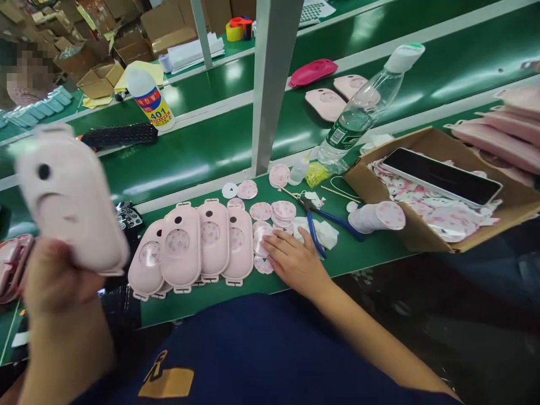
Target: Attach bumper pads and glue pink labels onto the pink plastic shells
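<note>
My left hand is raised at the left, closed around the lower edge of a pale pink plastic shell, which is blurred by motion. My right hand lies flat on the green bench, fingers stretched toward round pink printed discs. Just left of it, a row of several pink shells lies overlapping, each with a round clear window.
Blue-handled pliers and white scraps lie right of my hand. A cardboard box of pink stickers holds a black phone. A water bottle, a 401 glue bottle, a white post and more pink shells stand around.
</note>
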